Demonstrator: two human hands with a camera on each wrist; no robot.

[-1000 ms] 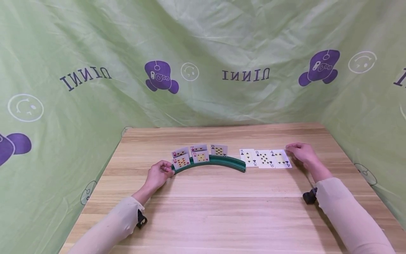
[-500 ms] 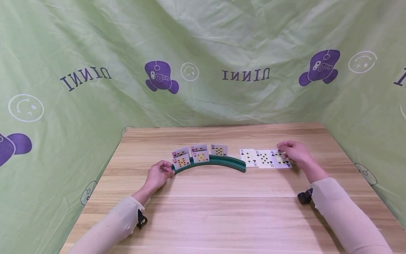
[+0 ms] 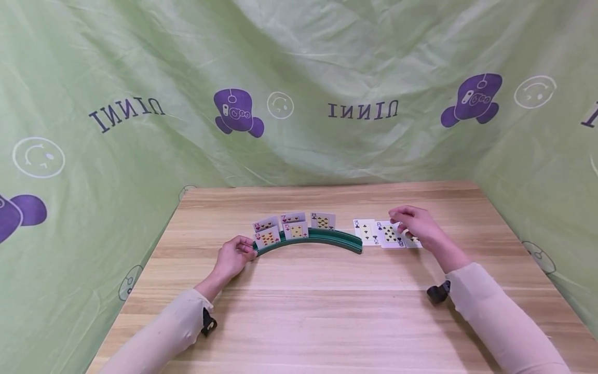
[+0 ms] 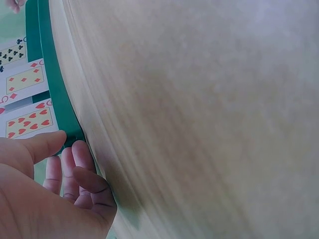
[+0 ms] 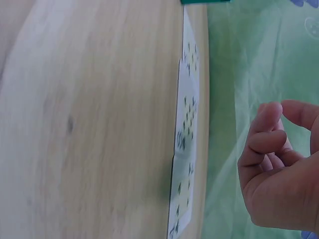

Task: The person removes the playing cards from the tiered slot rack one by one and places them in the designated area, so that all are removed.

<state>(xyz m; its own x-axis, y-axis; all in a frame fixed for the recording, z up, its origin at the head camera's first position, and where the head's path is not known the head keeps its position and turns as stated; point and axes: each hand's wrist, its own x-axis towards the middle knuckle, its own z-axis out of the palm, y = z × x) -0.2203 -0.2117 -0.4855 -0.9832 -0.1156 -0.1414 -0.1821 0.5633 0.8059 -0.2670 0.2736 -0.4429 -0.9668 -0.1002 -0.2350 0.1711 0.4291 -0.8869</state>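
A curved green card holder (image 3: 337, 239) stands on the table, and my left hand (image 3: 232, 256) pinches its left end between thumb and fingers. Red-suit playing cards (image 3: 295, 230) stand in two rows in its left part; a black eight (image 3: 323, 222) stands alone further right. Right of the holder, a black three (image 3: 366, 232), another black eight (image 3: 389, 236) and a black four (image 3: 413, 242) lie face up in an overlapping row. My right hand (image 3: 418, 226) hovers over the four and the eight, fingers loosely curled, nothing between them; it hides part of the four.
The wooden table (image 3: 317, 311) ends at a green printed curtain (image 3: 303, 145) at the back and both sides. A small black wrist camera (image 3: 438, 293) hangs under the right sleeve, and another (image 3: 209, 323) under the left.
My right hand has moved left, from beside the four to above the four and the eight. The left hand, the card holder and the cards have stayed put.
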